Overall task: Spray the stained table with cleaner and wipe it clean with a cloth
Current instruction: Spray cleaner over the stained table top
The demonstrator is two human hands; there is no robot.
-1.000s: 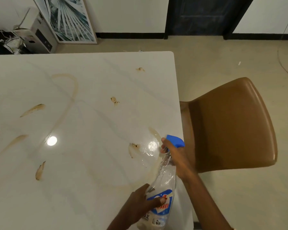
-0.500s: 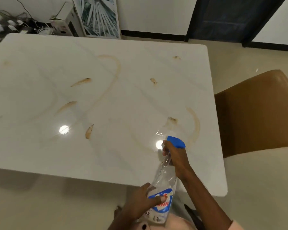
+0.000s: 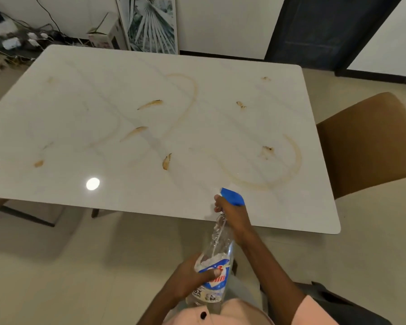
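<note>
In the head view, you are holding one spray bottle (image 3: 215, 266) at the near edge of the table (image 3: 127, 202), tilted with its blue trigger head (image 3: 232, 197) pointing out over the marble top. Your right hand (image 3: 232, 215) is wrapping the neck, fingers curled round the trigger; your left hand (image 3: 192, 279) is gripping the labelled lower body, thumb pressing across the label. The bottle is hanging above the floor and table edge, not resting on either.

By my judgement you are in the spraying step. The wiping is not begun, and no cloth is showing anywhere here. The next move calls for aiming the nozzle at the nearest marks, the curved brown streak (image 3: 295, 158) and the blotch (image 3: 266, 150) beside it, then working leftward.

Counting: one table, one bottle, two hands on it, one brown chair (image 3: 366, 141) at the right end. I am counting about eight small brown smears, among them one near the middle (image 3: 166, 161), plus faint long arcs; the faintest ones are hard to tally.
</note>
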